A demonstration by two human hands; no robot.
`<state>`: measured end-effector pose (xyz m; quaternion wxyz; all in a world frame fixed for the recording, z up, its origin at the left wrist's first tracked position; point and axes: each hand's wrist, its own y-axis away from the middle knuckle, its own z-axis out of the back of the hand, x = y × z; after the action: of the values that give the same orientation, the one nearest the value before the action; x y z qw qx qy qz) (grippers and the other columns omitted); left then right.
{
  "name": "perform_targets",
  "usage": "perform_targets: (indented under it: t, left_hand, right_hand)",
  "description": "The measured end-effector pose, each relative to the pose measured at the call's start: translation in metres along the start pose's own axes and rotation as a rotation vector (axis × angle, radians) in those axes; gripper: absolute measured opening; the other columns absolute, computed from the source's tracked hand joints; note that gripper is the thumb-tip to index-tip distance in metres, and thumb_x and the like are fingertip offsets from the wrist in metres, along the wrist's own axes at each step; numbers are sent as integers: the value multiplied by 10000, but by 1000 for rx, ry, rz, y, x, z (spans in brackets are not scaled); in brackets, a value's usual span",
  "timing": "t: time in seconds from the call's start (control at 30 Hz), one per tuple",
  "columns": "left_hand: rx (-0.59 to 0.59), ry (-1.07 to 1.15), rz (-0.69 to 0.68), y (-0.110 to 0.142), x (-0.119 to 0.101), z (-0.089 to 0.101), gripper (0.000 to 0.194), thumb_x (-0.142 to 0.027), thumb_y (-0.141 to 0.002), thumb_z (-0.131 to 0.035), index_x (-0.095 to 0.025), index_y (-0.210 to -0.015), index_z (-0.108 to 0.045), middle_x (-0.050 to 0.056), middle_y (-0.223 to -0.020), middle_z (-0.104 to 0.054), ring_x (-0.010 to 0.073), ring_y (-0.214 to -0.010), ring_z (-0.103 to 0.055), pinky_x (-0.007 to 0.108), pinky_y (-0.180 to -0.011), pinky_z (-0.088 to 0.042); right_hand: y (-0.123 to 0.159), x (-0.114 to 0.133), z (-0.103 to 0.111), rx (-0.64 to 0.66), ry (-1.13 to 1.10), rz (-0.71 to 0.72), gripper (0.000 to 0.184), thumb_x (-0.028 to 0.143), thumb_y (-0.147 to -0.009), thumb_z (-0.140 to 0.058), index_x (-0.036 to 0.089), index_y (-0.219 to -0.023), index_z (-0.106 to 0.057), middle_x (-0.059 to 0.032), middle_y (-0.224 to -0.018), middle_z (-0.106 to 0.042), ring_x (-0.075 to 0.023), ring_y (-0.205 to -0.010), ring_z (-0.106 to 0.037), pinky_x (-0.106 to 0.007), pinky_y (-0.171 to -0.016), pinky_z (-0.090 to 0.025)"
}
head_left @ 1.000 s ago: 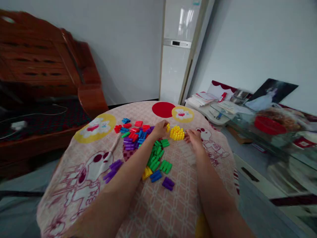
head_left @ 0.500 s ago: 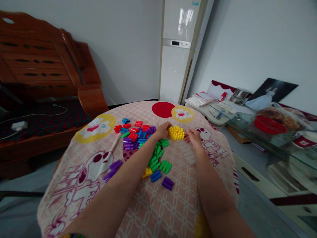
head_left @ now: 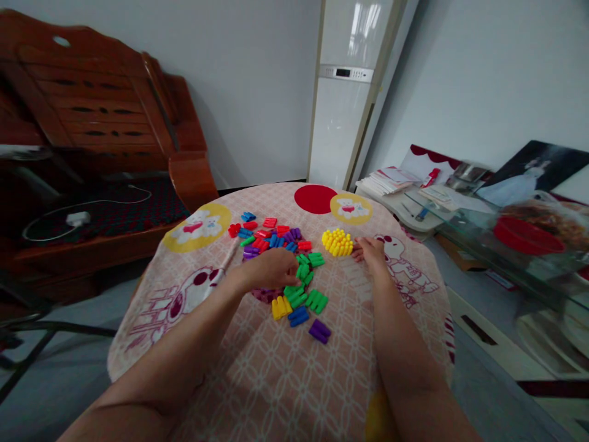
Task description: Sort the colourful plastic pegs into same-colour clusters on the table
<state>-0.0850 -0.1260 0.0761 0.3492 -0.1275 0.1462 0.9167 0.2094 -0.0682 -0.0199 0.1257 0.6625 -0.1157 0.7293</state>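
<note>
One compact yellow cluster (head_left: pixel 337 242) stands, in the head view, on the cloth-covered tabletop (head_left: pixel 350 368), just beside the right hand (head_left: pixel 370 250), whose fingers are loosely extended and grip nothing visible; contact with the cluster cannot be confirmed. The left hand (head_left: pixel 275 269) is over the loose blocks (head_left: pixel 277 240), beside several green blocks (head_left: pixel 317 301), fingers curled downward; whether they hold anything cannot be told. Nearer the wearer lies a purple block (head_left: pixel 320 331).

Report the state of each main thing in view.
Yellow block cluster, packed together
Green blocks, loosely bunched
Front purple block, lying apart
Left hand, curled, at the green blocks
Right hand, beside the yellow block cluster
Tablecloth, spread out
Upright air conditioner, display dark
</note>
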Motion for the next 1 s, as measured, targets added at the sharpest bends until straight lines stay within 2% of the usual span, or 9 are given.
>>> perform_targets:
  t: [0.1,0.17,0.23,0.33,0.43,0.53,0.63,0.83,1.0]
  left_hand:
    - [42,-213,42,23,-15,-26,259,-394,-711,-714,-181,-854,-677,73,-818,-700,234,-771,-656,283,-636,-438]
    - [6,-253,57,34,-19,-41,400,-385,-728,-706,-185,-1066,-629,95,-914,-700,268,-848,-660,310,-676,-457]
    - [-17,-251,56,41,-19,-48,430,-344,-764,-669,-186,-1152,-572,106,-972,-694,278,-888,-658,326,-705,-468]
    - [-33,-213,74,43,-14,-36,344,-306,-783,-637,-197,-1103,-573,88,-960,-689,261,-888,-656,319,-727,-469]
    - [-156,-105,108,32,-7,-7,325,-321,-805,-607,-200,-1106,-586,65,-913,-683,232,-852,-651,308,-733,-469]
    - [-293,153,-32,5,-4,16,378,-353,-820,-597,-197,-1164,-588,50,-941,-683,185,-833,-645,286,-736,-479]
    - [-425,407,-177,-31,-8,19,431,-339,-803,-624,-171,-1198,-583,48,-949,-681,157,-834,-635,272,-752,-493]
    - [-632,619,-306,-79,-29,-7,385,-311,-910,-500,-165,-1265,-535,85,-1117,-659,179,-1002,-624,298,-879,-499]
    - [-681,523,-292,-83,-32,-21,413,-279,-925,-472,-185,-1325,-514,103,-1322,-587,225,-1232,-536,356,-1057,-415]
  right_hand:
    - [0,-1,0,8,-15,8,150,298,-783,-567,154,-772,-609,-5,-558,-643,-101,-385,-565,-170,-343,-438]
    - [0,-1,0,8,-19,-3,153,301,-769,-577,153,-780,-616,-5,-551,-642,-105,-387,-567,-174,-345,-446]
    - [0,0,-1,0,-19,-16,154,300,-753,-587,153,-781,-621,-5,-547,-643,-106,-382,-563,-177,-344,-448]
    - [-1,2,-1,-41,-16,-24,147,288,-731,-584,151,-766,-625,-1,-539,-641,-103,-360,-539,-185,-331,-436]
    - [-1,10,0,-172,5,41,161,299,-725,-568,148,-736,-623,3,-544,-633,-100,-328,-501,-190,-284,-375]
    - [3,27,-1,-236,-31,163,210,351,-741,-573,149,-754,-629,9,-560,-629,-89,-335,-488,-177,-276,-333]
    - [16,51,-6,-61,-52,220,257,396,-737,-626,143,-780,-643,-11,-603,-652,-89,-386,-524,-171,-316,-363]
    - [41,77,-19,464,-152,115,387,505,-796,-611,162,-969,-655,-40,-745,-689,-162,-588,-673,-247,-482,-533]
    - [39,72,-20,530,-237,86,345,403,-712,-704,152,-947,-676,-28,-733,-692,-143,-556,-654,-211,-449,-500]
